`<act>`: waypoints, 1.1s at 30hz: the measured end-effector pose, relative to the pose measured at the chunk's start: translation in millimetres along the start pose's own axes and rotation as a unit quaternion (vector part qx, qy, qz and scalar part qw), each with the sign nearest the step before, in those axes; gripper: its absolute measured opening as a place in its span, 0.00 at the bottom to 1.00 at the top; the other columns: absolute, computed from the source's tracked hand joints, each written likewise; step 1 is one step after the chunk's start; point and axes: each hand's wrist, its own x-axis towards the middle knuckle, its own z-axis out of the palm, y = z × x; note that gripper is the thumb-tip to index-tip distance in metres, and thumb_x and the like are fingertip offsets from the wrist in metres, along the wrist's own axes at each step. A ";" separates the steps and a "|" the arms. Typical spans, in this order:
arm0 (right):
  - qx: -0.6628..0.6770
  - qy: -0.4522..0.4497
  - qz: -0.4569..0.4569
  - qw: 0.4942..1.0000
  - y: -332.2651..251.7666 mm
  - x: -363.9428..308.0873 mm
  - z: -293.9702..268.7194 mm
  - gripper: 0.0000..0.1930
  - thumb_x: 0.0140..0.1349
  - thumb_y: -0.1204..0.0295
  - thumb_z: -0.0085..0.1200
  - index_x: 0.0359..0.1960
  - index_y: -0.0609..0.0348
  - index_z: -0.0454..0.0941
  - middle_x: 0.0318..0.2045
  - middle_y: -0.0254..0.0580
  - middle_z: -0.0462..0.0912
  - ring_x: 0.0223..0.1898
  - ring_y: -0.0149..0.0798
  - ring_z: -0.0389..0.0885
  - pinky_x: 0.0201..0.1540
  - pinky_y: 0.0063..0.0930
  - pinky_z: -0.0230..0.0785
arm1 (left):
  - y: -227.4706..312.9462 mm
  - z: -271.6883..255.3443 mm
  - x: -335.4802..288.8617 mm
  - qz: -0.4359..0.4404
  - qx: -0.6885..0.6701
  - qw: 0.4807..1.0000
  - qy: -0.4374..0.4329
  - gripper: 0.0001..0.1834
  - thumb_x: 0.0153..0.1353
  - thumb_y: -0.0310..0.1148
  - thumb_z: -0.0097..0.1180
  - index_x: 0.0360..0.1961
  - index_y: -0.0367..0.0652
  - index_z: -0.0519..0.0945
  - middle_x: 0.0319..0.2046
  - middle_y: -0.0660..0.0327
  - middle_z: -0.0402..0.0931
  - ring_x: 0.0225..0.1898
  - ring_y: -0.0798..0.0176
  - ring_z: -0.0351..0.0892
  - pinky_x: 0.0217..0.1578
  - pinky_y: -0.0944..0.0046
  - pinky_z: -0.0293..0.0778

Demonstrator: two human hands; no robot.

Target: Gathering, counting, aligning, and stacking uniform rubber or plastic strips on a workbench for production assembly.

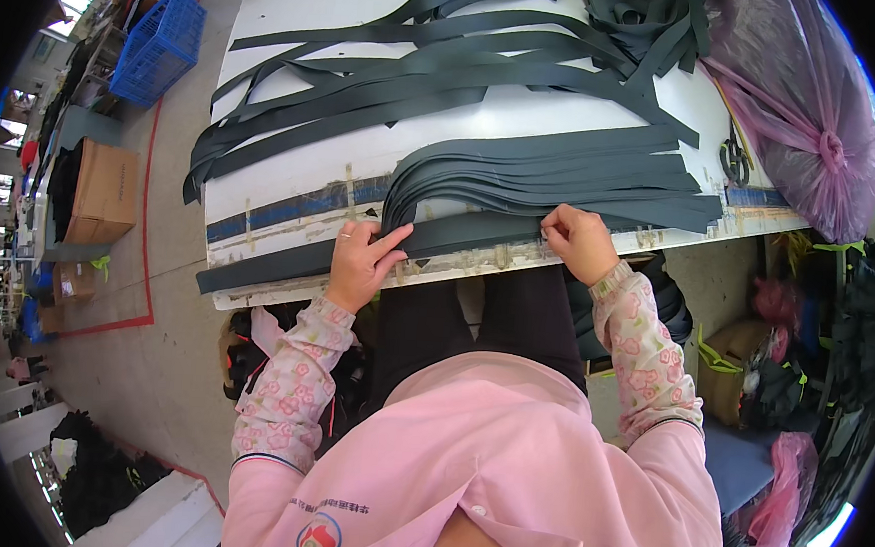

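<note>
**Two hands pressed a dark strip along the tabletop's near edge**

The left hand (360, 261) lay flat on a long dark strip (460, 237), fingers spread and a ring showing, pressing it down rather than gripping it. The right hand (580, 242), well apart from the left, had its fingers curled and pinched on the same strip farther along. The strip ran along the near edge of the white tabletop (303, 180), over a blue ruler band (301, 208). Just behind the hands sat a neat stack of strips (564, 176), fanned at the left end. Farther back, loose strips (400, 71) sprawled across the tabletop. Scissors (735, 159) lay at the right edge beside a tied pink bag (808, 116). On the floor to the left stood a cardboard box (105, 193) and blue crates (159, 44).
</note>
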 end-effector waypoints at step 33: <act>0.193 -0.139 -0.001 0.971 -88.9 30.9 127.0 0.08 0.62 0.74 0.59 0.41 0.63 0.79 0.20 0.41 0.82 0.21 0.31 0.79 0.27 0.28 0.70 | -5.7 -7.0 -10.1 0.007 0.014 0.999 0.034 0.29 0.51 0.32 0.66 0.57 0.62 0.83 0.38 0.61 0.73 0.40 0.54 0.72 0.43 0.55 0.72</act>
